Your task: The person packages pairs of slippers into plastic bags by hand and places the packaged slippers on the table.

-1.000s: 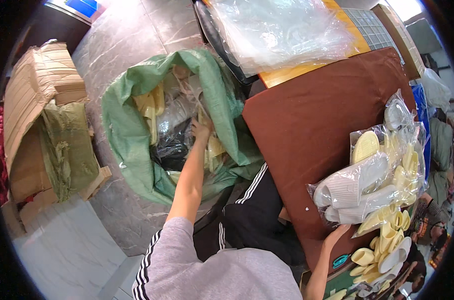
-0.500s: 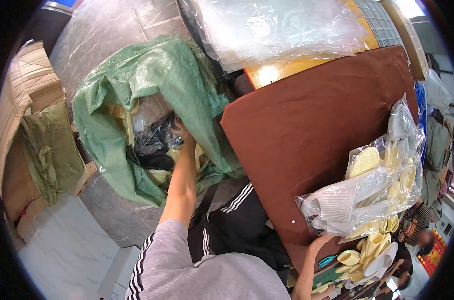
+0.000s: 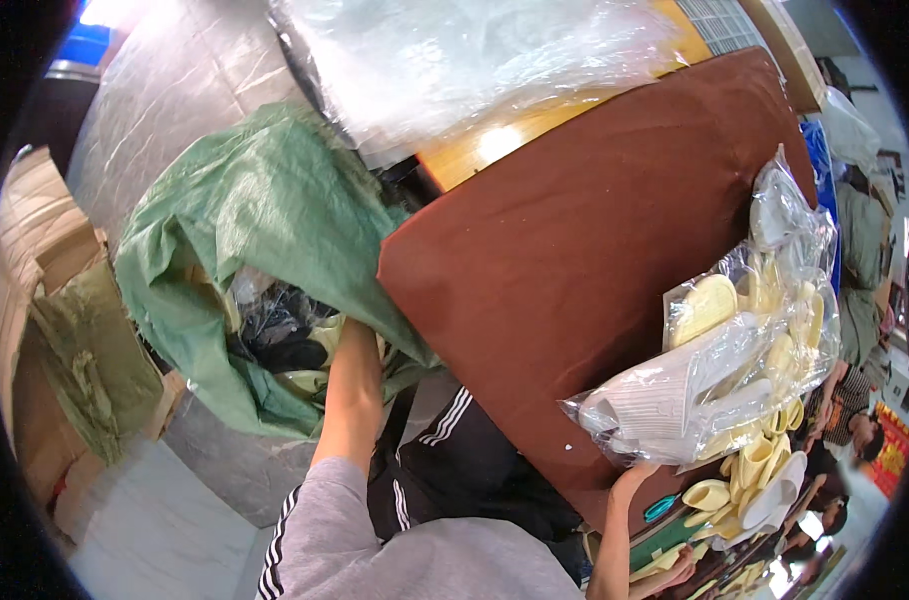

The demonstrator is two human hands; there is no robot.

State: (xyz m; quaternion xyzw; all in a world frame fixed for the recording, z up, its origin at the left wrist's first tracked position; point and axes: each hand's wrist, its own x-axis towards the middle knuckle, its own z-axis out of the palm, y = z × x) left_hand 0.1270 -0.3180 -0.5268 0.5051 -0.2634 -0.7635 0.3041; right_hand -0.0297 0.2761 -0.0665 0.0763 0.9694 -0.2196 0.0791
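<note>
My left forearm (image 3: 353,390) reaches into the open mouth of a large green woven sack (image 3: 265,190). The sack's folded rim hides that hand and whatever it touches. Inside the sack lie dark items in clear plastic (image 3: 280,315) and pale yellow slipper-like pieces (image 3: 327,335). My right hand (image 3: 635,474) rests at the near edge of a brown-covered table (image 3: 545,250), against a clear bag of pale slippers (image 3: 655,395). Its fingers are partly covered by the bag, so their grip is unclear.
Loose yellow slippers (image 3: 755,465) are heaped right of my right hand, near a small teal object (image 3: 661,508). Clear plastic bags (image 3: 475,60) cover a yellow surface behind the table. Cardboard (image 3: 50,220) stands at the left. A co-worker (image 3: 845,410) is at far right.
My left hand, partly visible among the dark bagged items before, is now hidden under the sack's rim. The whole view has shifted, while my right hand stays by the bagged slippers.
</note>
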